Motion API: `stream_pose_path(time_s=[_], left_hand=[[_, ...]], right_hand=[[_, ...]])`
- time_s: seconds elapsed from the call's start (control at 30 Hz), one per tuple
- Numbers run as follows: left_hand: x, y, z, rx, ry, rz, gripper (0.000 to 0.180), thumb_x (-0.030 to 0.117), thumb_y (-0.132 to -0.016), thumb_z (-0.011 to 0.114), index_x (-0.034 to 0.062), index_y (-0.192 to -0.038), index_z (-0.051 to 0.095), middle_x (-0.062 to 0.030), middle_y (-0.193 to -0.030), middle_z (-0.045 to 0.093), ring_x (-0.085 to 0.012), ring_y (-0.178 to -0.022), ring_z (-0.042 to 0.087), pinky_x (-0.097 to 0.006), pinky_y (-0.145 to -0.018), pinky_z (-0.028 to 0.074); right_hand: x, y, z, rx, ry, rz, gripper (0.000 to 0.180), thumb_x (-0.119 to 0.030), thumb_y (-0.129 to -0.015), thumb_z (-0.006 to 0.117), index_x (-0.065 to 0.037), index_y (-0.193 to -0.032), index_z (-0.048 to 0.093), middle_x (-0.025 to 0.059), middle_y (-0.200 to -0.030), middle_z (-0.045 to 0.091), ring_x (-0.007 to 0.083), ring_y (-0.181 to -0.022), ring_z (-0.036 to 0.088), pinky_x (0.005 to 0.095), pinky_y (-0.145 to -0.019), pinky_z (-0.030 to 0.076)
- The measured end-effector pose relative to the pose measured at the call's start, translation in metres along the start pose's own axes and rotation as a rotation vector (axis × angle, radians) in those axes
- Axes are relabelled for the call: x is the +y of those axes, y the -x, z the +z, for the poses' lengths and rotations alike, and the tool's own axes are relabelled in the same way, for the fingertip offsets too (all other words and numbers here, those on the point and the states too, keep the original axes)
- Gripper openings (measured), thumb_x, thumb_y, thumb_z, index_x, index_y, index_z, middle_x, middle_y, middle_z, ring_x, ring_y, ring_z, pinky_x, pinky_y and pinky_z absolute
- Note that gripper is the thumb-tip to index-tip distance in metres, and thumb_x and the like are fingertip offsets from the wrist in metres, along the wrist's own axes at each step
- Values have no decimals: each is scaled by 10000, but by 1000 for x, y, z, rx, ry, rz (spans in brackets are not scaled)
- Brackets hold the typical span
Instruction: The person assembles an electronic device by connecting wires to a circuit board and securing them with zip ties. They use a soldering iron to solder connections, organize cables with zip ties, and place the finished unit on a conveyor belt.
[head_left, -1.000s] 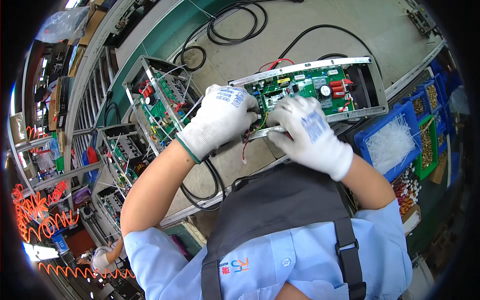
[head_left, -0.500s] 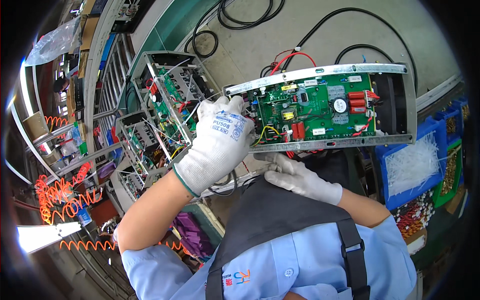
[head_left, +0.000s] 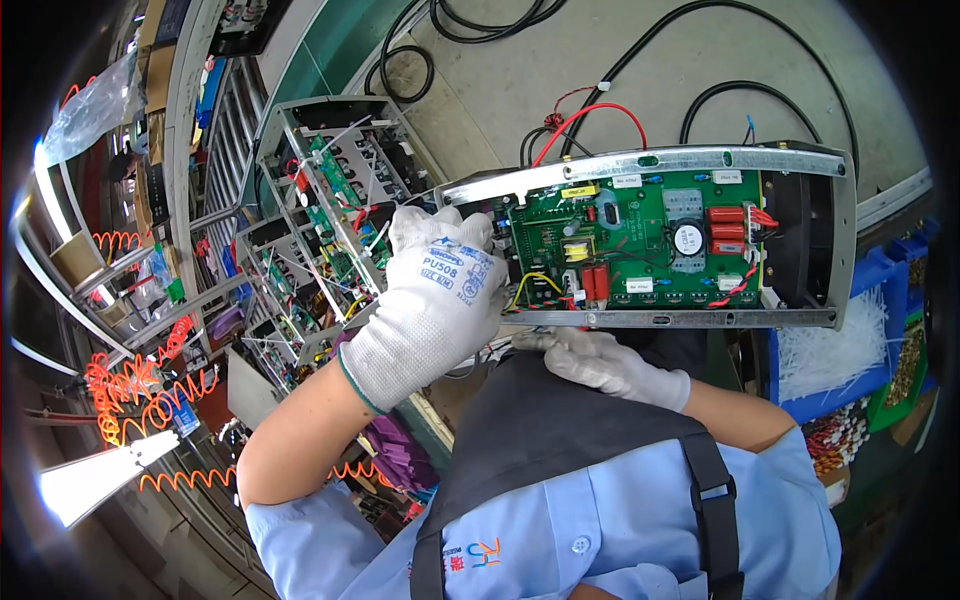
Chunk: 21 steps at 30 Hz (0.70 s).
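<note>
The open metal chassis (head_left: 690, 319) is lying lengthwise on the workbench (head_left: 480, 90) in front of the person, its green circuit board (head_left: 645, 215) facing up. The gloved left hand (head_left: 445, 265) is resting at the chassis's left end, its back showing and its fingers curling; whether they are clamping on anything cannot be told, the tips being hidden. The gloved right hand (head_left: 615, 368) is staying low, just beyond the near rail and in front of the dark apron (head_left: 540, 420); its fingers are pointing left, lying roughly together, and any grip cannot be told. A yellow wire (head_left: 538, 278) is curving near the left hand. A red cable (head_left: 625, 110) is arching behind the far rail. A second open chassis (head_left: 340, 180) is standing to the left. White plastic strips (head_left: 830, 345) are filling a blue bin (head_left: 825, 404) at right.
</note>
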<state>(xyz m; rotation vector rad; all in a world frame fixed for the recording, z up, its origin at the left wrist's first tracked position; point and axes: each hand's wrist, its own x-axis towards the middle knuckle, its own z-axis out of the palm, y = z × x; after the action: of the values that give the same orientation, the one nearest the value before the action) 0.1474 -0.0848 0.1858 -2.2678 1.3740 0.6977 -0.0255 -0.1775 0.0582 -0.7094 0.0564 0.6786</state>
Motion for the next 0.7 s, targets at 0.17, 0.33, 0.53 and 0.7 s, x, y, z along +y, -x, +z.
stream_pose_path(time_s=[0.17, 0.33, 0.53, 0.7], left_hand=[[-3, -1, 4, 44, 40, 50, 94, 230, -717, 679, 150, -751, 713, -44, -818, 515, -254, -832, 540, -441, -776, 367], [-9, 0, 12, 75, 68, 102, 89, 216, -700, 687, 160, -765, 713, -27, -813, 518, -249, -845, 535, -439, -779, 366], [-3, 2, 23, 176, 59, 70, 58, 208, -699, 688, 161, -731, 693, -20, -814, 535, -247, -867, 542, -454, -787, 370], [-2, -3, 23, 178, 54, 89, 72, 202, -721, 687, 131, -721, 678, -36, -839, 589, -251, -874, 571, -440, -780, 393]], right_hand=[[9, -5, -4, -63, -158, -164, 699, -422, -939, 594, -15, -1456, 354, 121, -1373, 476, 190, -1299, 413, 322, -1075, 309], [13, -3, -10, -123, -56, -98, 779, -380, -902, 649, -15, -1487, 285, 131, -1430, 434, 203, -1350, 367, 336, -1096, 298], [9, -1, -5, -80, -124, -124, 840, -288, -879, 680, -25, -1514, 196, 120, -1445, 411, 211, -1389, 327, 324, -1080, 300], [9, 0, 4, -47, -221, -218, 784, -240, -903, 645, -27, -1510, 197, 120, -1456, 390, 196, -1407, 299, 332, -1097, 285]])
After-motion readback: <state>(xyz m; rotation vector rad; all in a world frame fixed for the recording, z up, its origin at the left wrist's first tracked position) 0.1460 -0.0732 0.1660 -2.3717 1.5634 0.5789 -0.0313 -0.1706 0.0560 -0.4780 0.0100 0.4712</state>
